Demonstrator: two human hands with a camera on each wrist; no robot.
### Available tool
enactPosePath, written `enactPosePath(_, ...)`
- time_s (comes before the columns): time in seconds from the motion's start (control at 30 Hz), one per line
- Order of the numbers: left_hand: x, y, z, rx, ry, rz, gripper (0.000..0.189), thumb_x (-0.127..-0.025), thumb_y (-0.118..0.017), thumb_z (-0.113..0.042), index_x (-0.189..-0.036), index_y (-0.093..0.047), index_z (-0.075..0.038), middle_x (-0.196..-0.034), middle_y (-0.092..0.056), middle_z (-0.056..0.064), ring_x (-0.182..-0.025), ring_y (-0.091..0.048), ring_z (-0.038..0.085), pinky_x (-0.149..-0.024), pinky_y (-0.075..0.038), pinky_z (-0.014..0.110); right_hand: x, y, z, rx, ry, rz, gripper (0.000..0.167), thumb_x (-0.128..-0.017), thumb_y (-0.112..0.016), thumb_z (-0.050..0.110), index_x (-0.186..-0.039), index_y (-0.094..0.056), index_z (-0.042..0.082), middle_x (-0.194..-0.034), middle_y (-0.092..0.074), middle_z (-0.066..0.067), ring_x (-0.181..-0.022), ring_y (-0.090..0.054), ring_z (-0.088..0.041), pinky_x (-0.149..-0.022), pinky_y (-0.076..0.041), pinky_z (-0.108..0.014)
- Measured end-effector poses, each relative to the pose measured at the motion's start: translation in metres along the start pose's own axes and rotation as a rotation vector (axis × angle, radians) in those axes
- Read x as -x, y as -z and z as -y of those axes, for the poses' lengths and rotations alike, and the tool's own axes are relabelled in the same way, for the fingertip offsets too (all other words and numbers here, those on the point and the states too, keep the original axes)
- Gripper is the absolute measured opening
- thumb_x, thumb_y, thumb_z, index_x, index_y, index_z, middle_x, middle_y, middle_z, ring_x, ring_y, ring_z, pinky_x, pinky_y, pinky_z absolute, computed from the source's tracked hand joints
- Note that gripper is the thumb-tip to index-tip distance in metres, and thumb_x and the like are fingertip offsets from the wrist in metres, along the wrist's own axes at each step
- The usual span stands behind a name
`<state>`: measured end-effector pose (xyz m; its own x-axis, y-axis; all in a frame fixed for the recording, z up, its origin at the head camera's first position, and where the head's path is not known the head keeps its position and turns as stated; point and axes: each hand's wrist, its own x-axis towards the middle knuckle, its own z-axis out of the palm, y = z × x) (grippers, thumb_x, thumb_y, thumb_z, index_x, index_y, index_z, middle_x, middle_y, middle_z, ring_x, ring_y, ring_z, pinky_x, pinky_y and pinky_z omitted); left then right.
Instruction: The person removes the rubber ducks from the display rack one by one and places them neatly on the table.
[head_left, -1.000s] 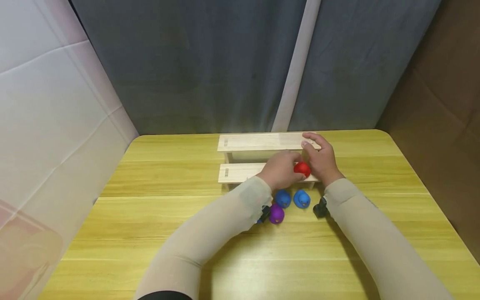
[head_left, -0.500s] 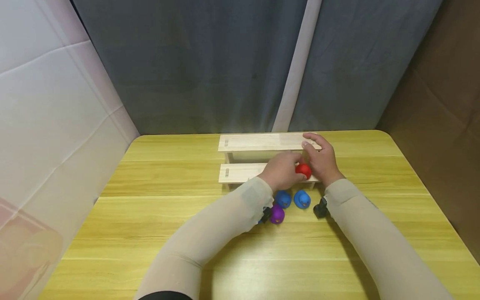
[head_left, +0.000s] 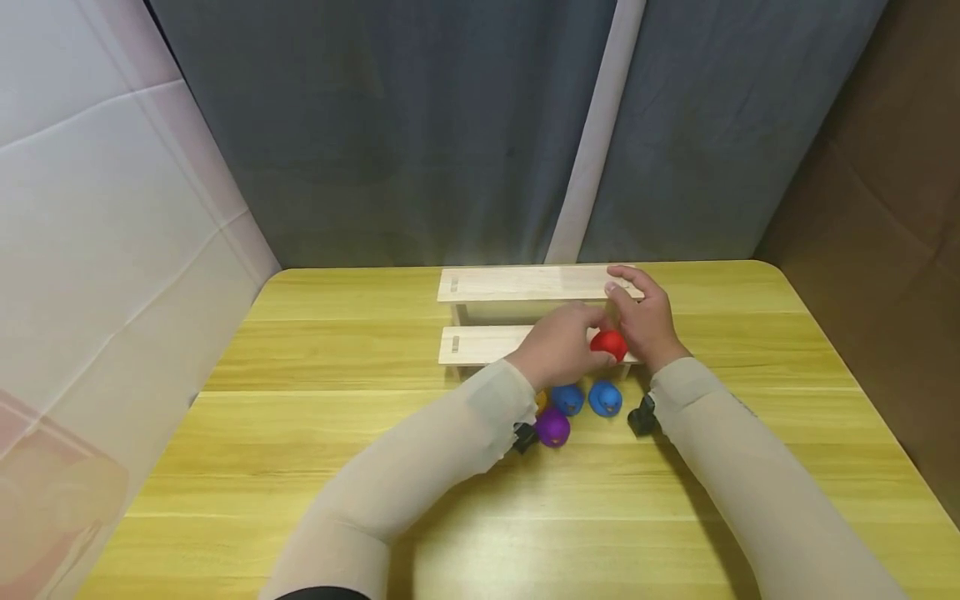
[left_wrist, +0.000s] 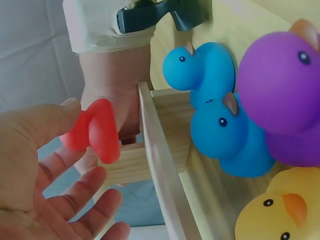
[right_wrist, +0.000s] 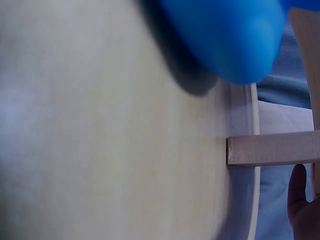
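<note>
My left hand (head_left: 558, 343) pinches a red toy duck (head_left: 609, 345) between thumb and finger, over the right end of the lower board (head_left: 483, 342) of a two-step wooden shelf. In the left wrist view the red duck (left_wrist: 95, 131) shows two rounded lobes, its face turned away, and the other fingers spread loosely below it. My right hand (head_left: 652, 323) grips the shelf's right end, thumb and forefinger at the upper board (head_left: 517, 283). In the right wrist view only a finger (right_wrist: 297, 187) appears, beside a wooden leg (right_wrist: 272, 148).
Before the shelf stand two blue ducks (head_left: 567, 400), a purple duck (head_left: 553, 427) and a yellow duck (left_wrist: 277, 210), the last mostly behind my left sleeve. A black wrist camera (head_left: 642, 417) hangs by my right sleeve. A grey curtain (head_left: 375, 133) stands behind the table (head_left: 315, 417).
The red duck has shifted slightly right and toward me in my left hand. My left forearm moved a little left, uncovering part of the yellow duck. The right hand keeps its place.
</note>
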<state>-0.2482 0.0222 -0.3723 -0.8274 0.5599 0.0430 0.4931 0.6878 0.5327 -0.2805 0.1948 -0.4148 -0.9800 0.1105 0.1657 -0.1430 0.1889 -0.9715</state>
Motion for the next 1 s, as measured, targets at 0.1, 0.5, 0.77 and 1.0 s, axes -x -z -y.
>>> enactPosePath(0.1, 0.005, 0.002, 0.000, 0.009, 0.009, 0.007, 0.024, -0.092, -0.083, -0.032, -0.107, -0.068, -0.020, -0.103, -0.065, -0.006, -0.092, -0.060, 0.014, -0.080, -0.054, 0.025, -0.007, 0.000, -0.011, -0.001, -0.014, -0.008, 0.039, -0.104, -0.062, 0.022, -0.141, -0.065, 0.009, -0.143, -0.058, -0.003, -0.053, -0.048, -0.005, -0.061, -0.047, -0.017)
enactPosePath(0.5, 0.027, 0.007, -0.003, -0.006, -0.014, 0.017, 0.030, -0.091, -0.084, -0.036, -0.111, -0.070, -0.019, -0.113, -0.065, -0.002, -0.099, -0.059, 0.014, -0.086, -0.054, 0.028, -0.003, 0.000, -0.005, 0.011, -0.023, -0.006, 0.039, -0.104, -0.063, 0.022, -0.141, -0.065, 0.009, -0.119, -0.062, 0.004, -0.059, -0.049, -0.005, -0.062, -0.045, -0.018)
enactPosePath(0.77, 0.038, 0.006, -0.002, -0.039, -0.044, 0.030, 0.031, -0.089, -0.085, -0.039, -0.110, -0.071, -0.021, -0.113, -0.067, -0.001, -0.100, -0.063, 0.015, -0.085, -0.053, 0.033, 0.004, 0.000, 0.006, 0.043, 0.008, -0.002, 0.041, -0.104, -0.062, 0.021, -0.141, -0.064, 0.005, -0.151, -0.057, -0.012, -0.086, -0.055, -0.003, -0.084, -0.047, -0.017)
enactPosePath(1.0, 0.049, 0.004, -0.004, -0.059, -0.053, 0.036, 0.032, -0.089, -0.085, -0.040, -0.112, -0.072, -0.022, -0.121, -0.067, -0.002, -0.113, -0.063, 0.017, -0.092, -0.053, 0.034, 0.002, 0.000, 0.002, 0.038, 0.027, -0.002, 0.040, -0.104, -0.062, 0.021, -0.140, -0.064, 0.004, -0.153, -0.056, -0.012, -0.089, -0.057, -0.007, -0.087, -0.047, -0.018)
